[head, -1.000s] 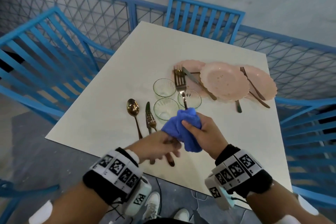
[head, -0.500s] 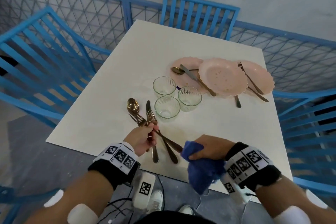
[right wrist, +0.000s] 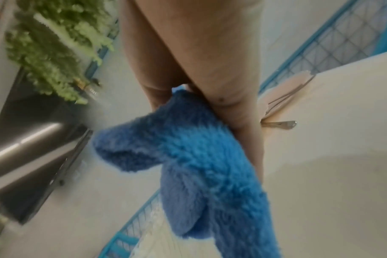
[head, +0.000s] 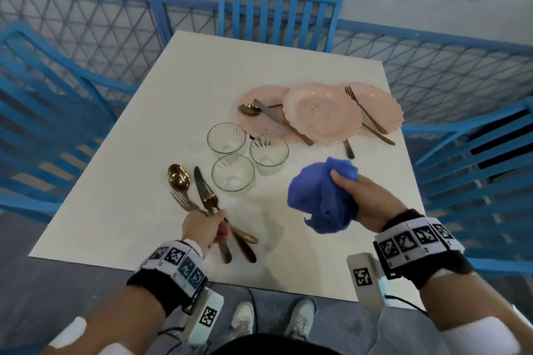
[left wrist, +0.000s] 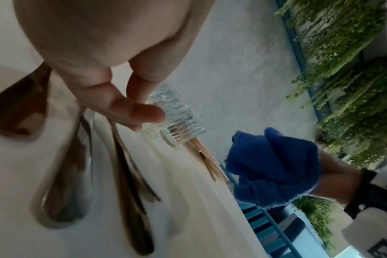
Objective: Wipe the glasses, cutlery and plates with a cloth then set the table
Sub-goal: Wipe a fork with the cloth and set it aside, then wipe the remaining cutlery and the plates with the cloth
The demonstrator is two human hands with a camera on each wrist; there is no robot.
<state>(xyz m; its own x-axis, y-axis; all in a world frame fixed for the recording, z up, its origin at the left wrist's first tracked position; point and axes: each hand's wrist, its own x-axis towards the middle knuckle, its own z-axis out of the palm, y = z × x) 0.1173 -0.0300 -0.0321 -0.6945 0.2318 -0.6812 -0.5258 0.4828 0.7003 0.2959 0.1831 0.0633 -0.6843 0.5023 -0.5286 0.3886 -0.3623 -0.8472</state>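
Observation:
My right hand [head: 346,190] grips a bunched blue cloth [head: 317,196] above the table's right side, clear of the dishes; the cloth [right wrist: 199,157] hangs below the palm. My left hand [head: 215,222] pinches the handle of a fork [head: 184,202] lying low among the cutlery at the near left, beside a gold spoon [head: 178,177], a knife [head: 200,184] and another fork. Three empty glasses [head: 232,176] stand in a cluster mid-table. Behind them lie three pink plates [head: 321,112] with a spoon [head: 249,109], a knife [head: 271,115] and a fork [head: 363,106] on them.
The white table [head: 202,72] is ringed by blue chairs: one at the far end [head: 277,14], one on the left [head: 43,89], one on the right [head: 476,158]. A blue mesh fence runs behind. My shoes [head: 242,320] are under the near edge.
A second ago the cloth was wrapped round the upright fork between both hands. My left hand has since lowered the fork beside the spoon, and my right hand carried the cloth off to the right.

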